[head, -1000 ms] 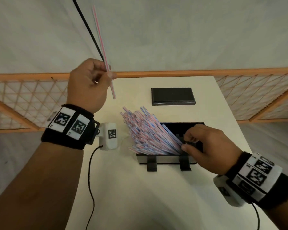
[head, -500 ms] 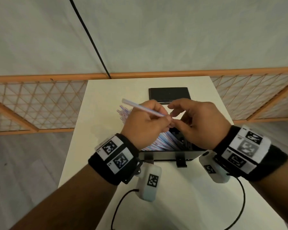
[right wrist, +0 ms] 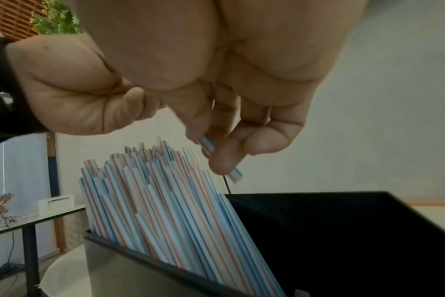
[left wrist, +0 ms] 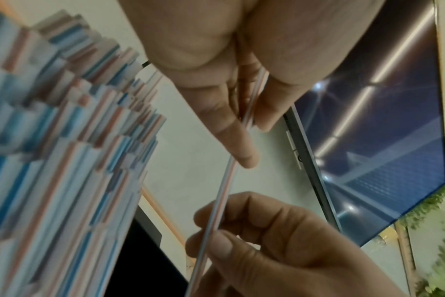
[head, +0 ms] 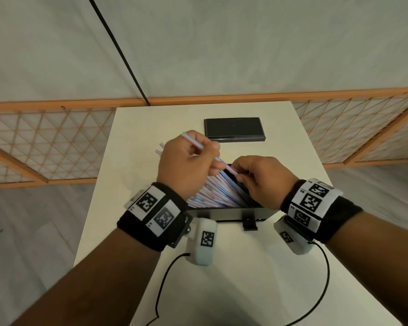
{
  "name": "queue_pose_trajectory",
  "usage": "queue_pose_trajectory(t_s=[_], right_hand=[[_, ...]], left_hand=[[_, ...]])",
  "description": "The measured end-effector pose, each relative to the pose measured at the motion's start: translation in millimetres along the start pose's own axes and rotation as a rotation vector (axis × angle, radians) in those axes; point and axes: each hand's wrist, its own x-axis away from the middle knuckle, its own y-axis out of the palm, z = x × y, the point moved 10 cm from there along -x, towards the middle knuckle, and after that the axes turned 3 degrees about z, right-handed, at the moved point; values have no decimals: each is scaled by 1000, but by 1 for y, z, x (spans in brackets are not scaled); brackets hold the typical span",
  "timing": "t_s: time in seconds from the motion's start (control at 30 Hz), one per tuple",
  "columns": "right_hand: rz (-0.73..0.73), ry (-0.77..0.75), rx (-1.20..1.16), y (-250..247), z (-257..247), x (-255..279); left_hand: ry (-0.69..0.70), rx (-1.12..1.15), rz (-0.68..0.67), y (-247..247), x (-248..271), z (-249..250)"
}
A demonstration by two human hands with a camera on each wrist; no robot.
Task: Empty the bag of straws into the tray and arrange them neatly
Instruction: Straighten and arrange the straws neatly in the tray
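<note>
Straws are being kept leaning leftward in the black tray. Above the tray, a single straw is being pinched by the left hand at its upper part and by the right hand at its lower end. Beyond the tray, a black lid is lying flat.

white table | on it: black tray, black lid
</note>
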Motion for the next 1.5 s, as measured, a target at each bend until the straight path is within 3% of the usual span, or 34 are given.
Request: queue_pose_trajectory(t_s=[0.2, 0.27, 0.4, 0.47, 0.53, 0.63, 0.7, 0.77, 0.83, 0.93, 1.1, 1.3, 1.5], right_hand=[[21, -59, -53, 6, -15, 0], [-52, -4, 8, 16, -1, -1], [-139, 100, 48, 32, 26, 6], [-135, 127, 23, 37, 31, 11], [-104, 138, 20, 41, 33, 16], [-108, 154, 14, 51, 38, 23], [-131, 172, -2, 58, 41, 28], [-141, 168, -28, 62, 42, 31], [-151, 144, -49, 63, 37, 33], [-183, 113, -49, 68, 29, 33], [-144, 63, -15, 71, 26, 27], [-203, 23, -39, 85, 14, 23], [-304, 42, 28, 98, 12, 20]], left_hand=[[-11, -113, -95, 20, 7, -6], [89, -193, 5, 5, 7, 4], [406, -365, 343, -51, 11, 41], [435, -482, 457, -78, 9, 42], [301, -554, 519, -101, 2, 22], [-77, -572, 471, -122, -1, -32], [-328, -475, 288, -115, 8, -69], [-480, -327, 57, -93, 22, -93], [-495, -326, -136, -72, 31, -102], [-417, -404, -279, -52, 36, -104], [-336, -394, -159, -45, 39, -105], [-332, -351, -19, -40, 45, -105], [-397, -239, 29, -35, 46, -111]])
